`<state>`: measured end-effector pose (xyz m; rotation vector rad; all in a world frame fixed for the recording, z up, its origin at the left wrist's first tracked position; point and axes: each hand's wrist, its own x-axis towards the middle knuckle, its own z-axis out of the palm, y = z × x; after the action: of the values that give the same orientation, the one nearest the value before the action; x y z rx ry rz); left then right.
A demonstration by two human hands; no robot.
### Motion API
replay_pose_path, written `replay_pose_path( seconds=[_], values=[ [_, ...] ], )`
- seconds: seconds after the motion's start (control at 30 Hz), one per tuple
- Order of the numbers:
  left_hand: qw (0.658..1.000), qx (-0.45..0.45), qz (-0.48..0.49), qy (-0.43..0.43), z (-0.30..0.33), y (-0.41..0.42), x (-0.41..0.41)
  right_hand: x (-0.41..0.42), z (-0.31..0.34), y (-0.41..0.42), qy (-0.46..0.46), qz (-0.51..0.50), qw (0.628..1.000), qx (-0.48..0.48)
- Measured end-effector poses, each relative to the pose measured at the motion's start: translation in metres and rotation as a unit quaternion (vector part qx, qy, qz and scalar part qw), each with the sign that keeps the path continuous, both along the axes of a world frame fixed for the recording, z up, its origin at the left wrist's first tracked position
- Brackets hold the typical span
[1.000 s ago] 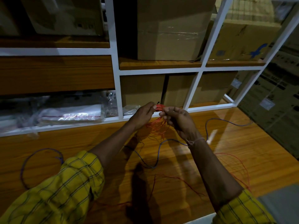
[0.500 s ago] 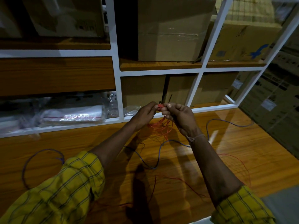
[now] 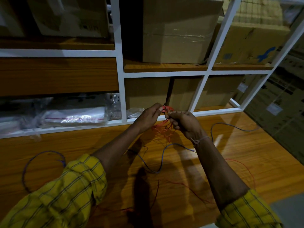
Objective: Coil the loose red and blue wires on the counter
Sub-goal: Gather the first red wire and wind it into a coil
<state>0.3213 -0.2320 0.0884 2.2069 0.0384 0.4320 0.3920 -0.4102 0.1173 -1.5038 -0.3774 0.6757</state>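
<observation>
At the far left of the tabletop [image 3: 246,155] a blue wire loop [image 3: 39,163] is seen lying flat and untouched, well apart from both hands; whether it is joined to the other blue run cannot be told, since the sleeve hides that stretch.

Further right, the left hand [image 3: 148,116] is raised above the tabletop, and its fingers [image 3: 158,109] are closed in a pinch on the upper edge of the red wire coil [image 3: 167,110]. The coil is held between the two hands, with its turns hanging downward toward the tabletop as a loose bundle. Just beside it, the right hand [image 3: 185,123] is curled round strands of the same red wire at the lower right of the coil, so both hands are occupied with it.

Below the hands, the loose blue wire [image 3: 162,155] is laid in a long curve running left to right, passing under the right wrist and rising again toward the right edge. The red wire tail [image 3: 243,168] is trailed from the coil downward and rightward across the tabletop, near the right forearm.

The coming wrap is judged to turn on this: the free tail lies on the right hand's side, below and behind the coil, so slack would be drawn up by the right hand while the coil is steadied by the left. A snag with the blue wire is judged possible where the two cross.
</observation>
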Motion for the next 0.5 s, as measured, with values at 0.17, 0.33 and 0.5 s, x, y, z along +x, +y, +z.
replay_pose_path(
  seconds=[0.17, 0.33, 0.5],
  values=[
    [1.0, 0.002, 0.001, 0.001, 0.0005, 0.0012, -0.0015, -0.0002, -0.0018, 0.0016, -0.001, -0.004, 1.0, 0.017],
    [1.0, 0.002, -0.003, -0.001, 0.0016, 0.0012, -0.0025, 0.0022, -0.0035, 0.004, 0.006, -0.01, 1.0, 0.02],
    [1.0, 0.012, -0.001, 0.0, 0.0014, 0.0024, -0.0026, 0.0024, -0.0022, 0.0057, 0.011, -0.015, 1.0, 0.023]
  ],
)
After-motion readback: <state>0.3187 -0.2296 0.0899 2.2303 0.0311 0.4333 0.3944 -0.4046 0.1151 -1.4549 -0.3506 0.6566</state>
